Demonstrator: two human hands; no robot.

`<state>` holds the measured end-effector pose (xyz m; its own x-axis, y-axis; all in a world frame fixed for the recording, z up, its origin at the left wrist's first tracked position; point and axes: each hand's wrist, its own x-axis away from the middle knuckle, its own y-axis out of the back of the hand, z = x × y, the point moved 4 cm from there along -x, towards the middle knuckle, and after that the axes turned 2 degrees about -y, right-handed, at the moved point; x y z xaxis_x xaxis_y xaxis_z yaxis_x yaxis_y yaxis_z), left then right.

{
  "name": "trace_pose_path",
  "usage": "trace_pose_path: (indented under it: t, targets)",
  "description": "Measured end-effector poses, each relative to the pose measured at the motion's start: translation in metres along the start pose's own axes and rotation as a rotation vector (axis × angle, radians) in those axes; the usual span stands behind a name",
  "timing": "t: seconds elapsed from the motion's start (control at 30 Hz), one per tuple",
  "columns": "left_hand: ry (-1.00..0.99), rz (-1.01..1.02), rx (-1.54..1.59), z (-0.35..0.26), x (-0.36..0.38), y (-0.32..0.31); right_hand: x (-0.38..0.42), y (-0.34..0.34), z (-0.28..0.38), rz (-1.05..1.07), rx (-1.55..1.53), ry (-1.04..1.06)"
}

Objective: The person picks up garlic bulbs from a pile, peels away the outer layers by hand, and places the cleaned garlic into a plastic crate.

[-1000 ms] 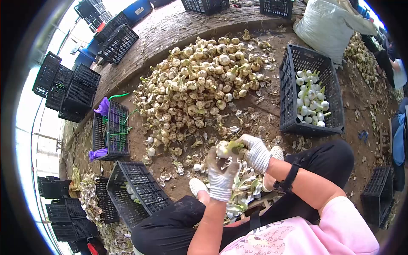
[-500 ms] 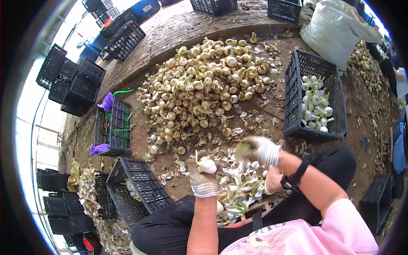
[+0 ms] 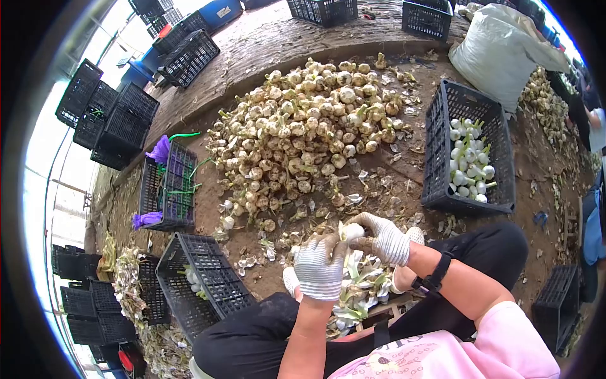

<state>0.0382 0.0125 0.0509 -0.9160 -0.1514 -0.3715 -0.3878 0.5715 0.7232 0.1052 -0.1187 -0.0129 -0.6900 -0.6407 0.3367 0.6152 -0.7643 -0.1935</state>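
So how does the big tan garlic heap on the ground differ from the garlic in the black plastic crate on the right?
The mottled tan garlic heap looks dirt-stained; the smooth white garlic bulbs look clean. The heap lies loose on brown earth, while the white bulbs sit inside the open black plastic crate. The heap is far larger than the white batch. Both show stem stubs.

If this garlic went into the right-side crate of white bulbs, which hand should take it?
Probably the right hand: it's nearer that crate. Both hands are at the garlic bulb, but the left hand is farther from the crate.
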Motion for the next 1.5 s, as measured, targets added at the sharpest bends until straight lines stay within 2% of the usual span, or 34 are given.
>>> trace_pose_path:
  t: [0.03,0.13,0.17,0.2,0.23,0.3,0.4,0.47,0.53,0.57,0.6,0.67,0.73,0.8,0.87,0.9,0.93,1.0,1.07,1.1,1.13,1.17,1.2,1.27,1.3,1.33,1.4,1.5]
  targets:
    - [-0.081,-0.063,-0.048,-0.005,-0.002,0.001,0.001,-0.001,0.000,0.000,0.030,0.013]
    - [-0.117,-0.016,-0.171,-0.011,-0.001,0.000,0.006,-0.003,-0.003,0.055,-0.001,0.012]
    - [-0.066,-0.027,-0.078,-0.006,-0.003,0.002,0.006,-0.003,-0.002,0.086,-0.029,0.010]
    - [0.403,-0.027,0.563,0.022,0.009,-0.016,0.007,-0.004,-0.001,0.119,-0.056,0.005]
    - [0.531,-0.021,0.610,0.039,0.011,-0.018,0.013,-0.008,0.017,0.183,0.112,-0.010]
    - [0.745,0.008,0.752,0.065,0.016,-0.019,0.012,-0.011,0.012,0.266,0.011,-0.024]
    - [0.778,0.004,0.933,0.066,0.024,-0.024,0.010,-0.010,-0.001,0.311,-0.285,-0.110]
    - [0.705,0.039,0.914,0.052,0.020,-0.020,0.001,-0.014,-0.010,0.244,-0.393,-0.147]
    - [0.677,0.061,0.971,0.037,0.020,-0.022,-0.005,-0.009,-0.035,0.231,-0.331,-0.123]
    - [0.602,0.095,0.912,0.037,0.025,-0.031,-0.005,-0.005,-0.047,0.221,-0.302,-0.111]
    - [0.659,0.134,1.015,0.032,0.028,-0.035,-0.005,-0.005,-0.046,0.163,-0.233,-0.058]
    - [0.914,-0.065,1.417,0.036,0.021,-0.031,0.016,-0.024,-0.005,0.052,-0.500,-0.303]
    - [0.798,-0.190,1.717,0.055,0.009,-0.014,0.011,-0.016,-0.017,0.112,-0.486,-0.300]
    - [0.762,-0.222,1.599,0.081,0.016,0.001,0.005,-0.012,-0.025,0.150,-0.511,-0.278]
    - [0.693,0.182,1.010,0.106,0.029,-0.014,0.003,-0.011,-0.026,0.163,-0.584,-0.241]
    - [0.620,0.286,0.615,0.101,0.037,-0.020,0.002,-0.010,-0.027,0.101,-0.588,-0.253]
    - [0.450,0.321,0.450,0.088,0.032,-0.019,0.002,-0.009,-0.025,0.110,-0.592,-0.225]
    - [0.439,0.211,0.759,0.047,0.024,-0.014,0.004,-0.009,-0.019,0.127,-0.606,-0.173]
    - [0.009,0.072,0.382,0.003,0.008,-0.001,0.004,-0.010,-0.018,0.071,-0.622,-0.177]
    - [-0.022,0.054,0.372,-0.020,0.002,0.006,0.001,-0.012,-0.025,0.028,-0.643,-0.185]
    - [-0.029,0.041,0.352,-0.016,0.010,-0.007,-0.001,-0.013,-0.030,-0.018,-0.666,-0.195]
    - [-0.108,-0.014,0.301,-0.016,0.011,-0.010,-0.001,-0.011,-0.031,0.009,-0.547,-0.124]
    - [-0.184,-0.066,0.250,-0.018,0.013,-0.011,0.002,-0.011,-0.030,0.036,-0.504,-0.143]
    - [0.223,-0.107,0.855,0.002,0.017,-0.023,0.007,-0.011,-0.024,0.088,-0.418,-0.175]
    - [0.438,-0.126,1.150,0.009,0.021,-0.030,0.012,-0.020,-0.008,0.104,-0.470,-0.169]
    - [0.622,-0.114,1.113,0.020,0.017,-0.022,0.012,-0.021,-0.007,0.191,-0.456,-0.180]
    - [0.638,-0.124,0.959,0.052,0.016,-0.015,0.009,-0.018,-0.007,0.303,-0.475,-0.174]
    - [0.588,-0.143,0.876,0.046,0.014,-0.003,0.008,-0.014,-0.006,0.312,-0.518,-0.222]
